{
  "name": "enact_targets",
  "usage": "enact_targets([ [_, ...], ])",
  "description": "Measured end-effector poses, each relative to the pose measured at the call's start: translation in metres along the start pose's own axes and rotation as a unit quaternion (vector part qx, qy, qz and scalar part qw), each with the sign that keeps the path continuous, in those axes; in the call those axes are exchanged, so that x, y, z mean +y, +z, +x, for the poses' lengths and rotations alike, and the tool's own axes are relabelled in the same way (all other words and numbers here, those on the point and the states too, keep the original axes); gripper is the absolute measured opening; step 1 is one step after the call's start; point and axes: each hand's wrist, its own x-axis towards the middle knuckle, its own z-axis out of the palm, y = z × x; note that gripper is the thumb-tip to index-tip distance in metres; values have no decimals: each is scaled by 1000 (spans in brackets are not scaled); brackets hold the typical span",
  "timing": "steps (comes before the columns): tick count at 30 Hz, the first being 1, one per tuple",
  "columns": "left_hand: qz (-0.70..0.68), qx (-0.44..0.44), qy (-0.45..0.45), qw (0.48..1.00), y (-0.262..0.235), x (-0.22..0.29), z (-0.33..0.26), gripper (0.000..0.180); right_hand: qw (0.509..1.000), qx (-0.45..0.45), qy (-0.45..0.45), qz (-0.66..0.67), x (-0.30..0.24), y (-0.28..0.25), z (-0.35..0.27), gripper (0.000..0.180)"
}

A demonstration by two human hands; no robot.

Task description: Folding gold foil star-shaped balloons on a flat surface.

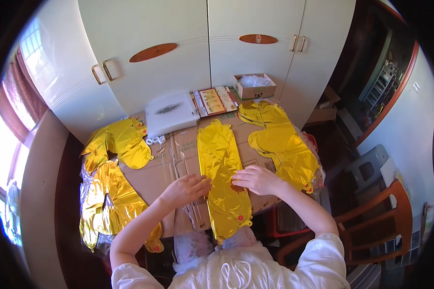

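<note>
A long flat gold foil balloon (220,149) lies lengthwise before me, its near end reaching over the table's front edge. A small red spot marks that near end, and little tabs stick out at both ends. My left hand (185,189) is at the balloon's left edge with its fingers stretched out. Across from it, my right hand (258,180) rests on the right edge, fingers extended over the foil. Neither hand appears to grip anything. More flat gold foil balloons lie around: one large curved balloon (279,144) on the right, others (123,139) (108,200) on the left.
Flattened cardboard (178,156) covers the table. Along its back stand a white plastic-wrapped pack (171,118), a printed card package (211,102) and a small box (254,90) of clear plastic. White ribbon rolls (155,140) lie nearby. A wooden chair (395,216) stands at right; cabinets (255,21) rise behind.
</note>
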Motion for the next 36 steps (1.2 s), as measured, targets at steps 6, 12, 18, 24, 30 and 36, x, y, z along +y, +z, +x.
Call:
enact_targets([
  [6,27,61,90,994,7,9,7,35,999,-41,13,28,-1,13,-10,29],
  [12,18,93,101,990,2,18,12,31,999,-20,13,27,-3,15,-9,27],
  [18,-21,111,71,991,10,36,14,27,999,-13,25,35,-6,15,-13,28],
  [24,-238,146,-73,958,21,44,13,24,991,-25,76,103,-6,18,-23,40],
  [30,-370,65,-253,892,32,40,10,23,971,-41,143,185,-7,29,-37,55],
  [36,-487,24,-391,781,19,37,20,36,977,-7,113,180,4,39,-41,48],
])
